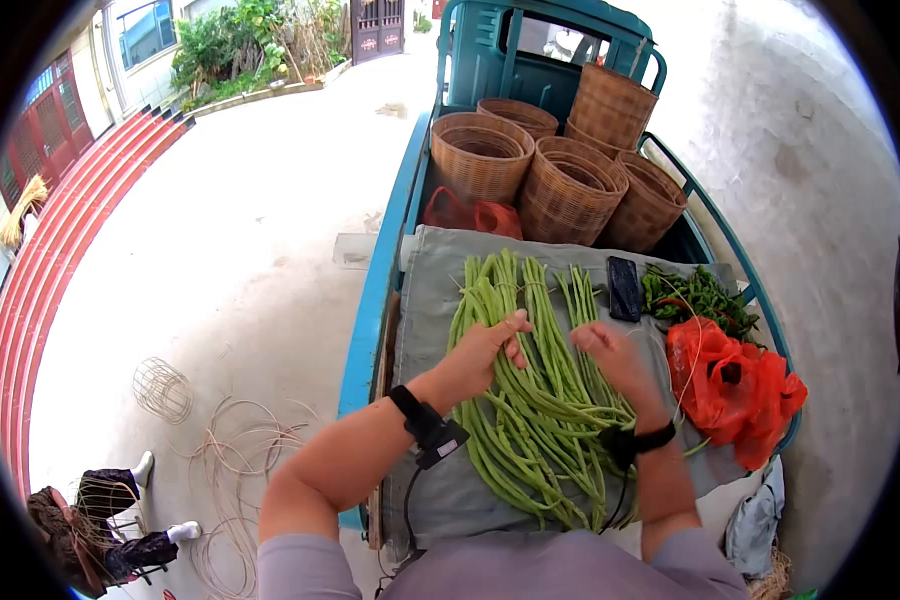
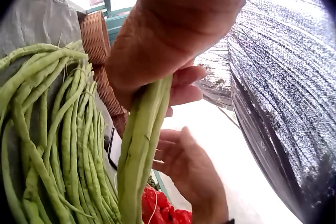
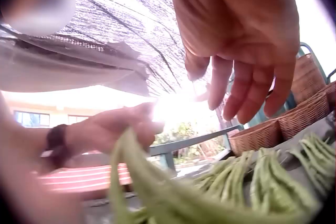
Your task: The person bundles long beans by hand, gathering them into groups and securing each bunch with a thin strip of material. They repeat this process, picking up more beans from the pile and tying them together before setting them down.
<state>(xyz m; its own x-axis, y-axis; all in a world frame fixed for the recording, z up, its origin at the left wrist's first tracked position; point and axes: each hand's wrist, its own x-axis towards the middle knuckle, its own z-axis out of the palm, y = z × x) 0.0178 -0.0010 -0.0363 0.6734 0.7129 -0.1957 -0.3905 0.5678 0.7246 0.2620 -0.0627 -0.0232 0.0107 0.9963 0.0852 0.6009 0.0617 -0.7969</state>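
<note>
A heap of long green beans (image 1: pixel 540 400) lies on a grey cloth (image 1: pixel 430 290) spread over a blue cart. My left hand (image 1: pixel 495 345) grips a few bean pods (image 2: pixel 139 150) between thumb and curled fingers, lifting them off the heap (image 2: pixel 58 129). Just right of it, my right hand (image 1: pixel 600 345) hovers over the beans with fingers loosely straight (image 3: pixel 247 50) and holds nothing. In the right wrist view the lifted pods (image 3: pixel 173 198) cross the foreground, blurred, with the left hand (image 3: pixel 115 127) behind them.
Several wicker baskets (image 1: pixel 480 155) stand at the cart's far end. A black phone (image 1: pixel 623 288), leafy greens (image 1: pixel 695 295) and red plastic bags (image 1: pixel 735 385) lie right of the beans. On the pavement at the left are wire coils (image 1: pixel 240 450) and a seated person (image 1: pixel 100 520).
</note>
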